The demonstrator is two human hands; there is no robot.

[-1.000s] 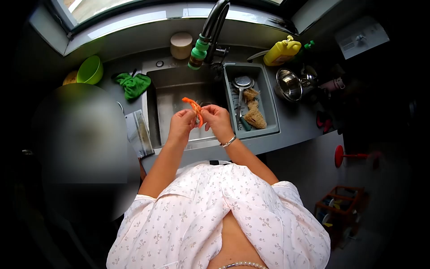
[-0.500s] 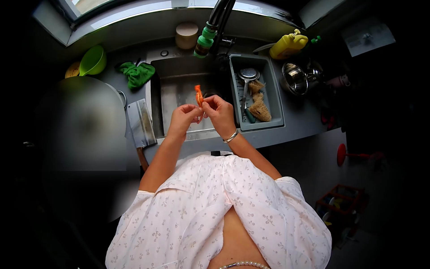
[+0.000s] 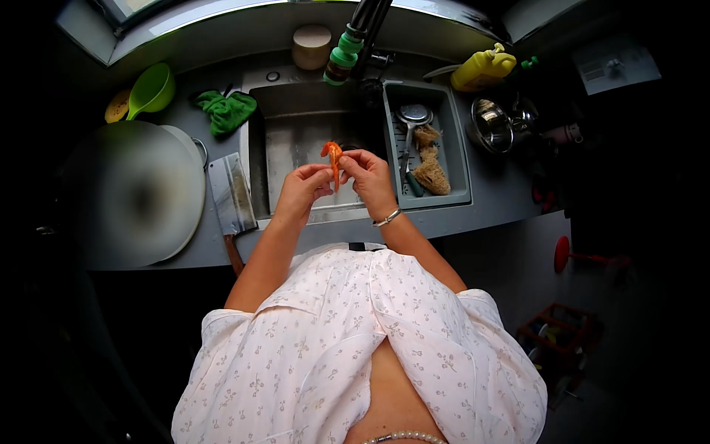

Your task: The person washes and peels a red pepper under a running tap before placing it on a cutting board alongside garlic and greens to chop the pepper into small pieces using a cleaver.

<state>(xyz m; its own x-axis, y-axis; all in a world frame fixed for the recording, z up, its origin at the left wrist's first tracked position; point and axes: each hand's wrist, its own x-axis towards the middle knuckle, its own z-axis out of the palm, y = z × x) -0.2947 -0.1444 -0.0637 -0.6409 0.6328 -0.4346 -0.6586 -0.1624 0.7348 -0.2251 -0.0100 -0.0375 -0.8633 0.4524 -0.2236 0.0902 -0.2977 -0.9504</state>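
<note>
Over the steel sink (image 3: 288, 148), both hands are close together in front of my body. My right hand (image 3: 368, 177) pinches a small, glossy orange crinkled thing (image 3: 335, 157) between thumb and fingertips. It is slim, with a bent-over top and a narrow lower end hanging between the hands; its exact kind is unclear. My left hand (image 3: 299, 191) is closed in a pinch, its fingertips against the lower part of that thing.
On the left are a cleaver (image 3: 232, 196), a round board (image 3: 140, 196), a green cloth (image 3: 225, 111) and a green dipper (image 3: 152, 87). A grey basket (image 3: 464, 174) holds sponges (image 3: 431, 176) and a ladle (image 3: 408, 140). Above hangs the faucet (image 3: 342, 59); a yellow bottle (image 3: 482, 68) stands right.
The orange thing's top now bends over to the left, and its lower end shows below my fingers. Both hands have shifted slightly, staying over the sink.
</note>
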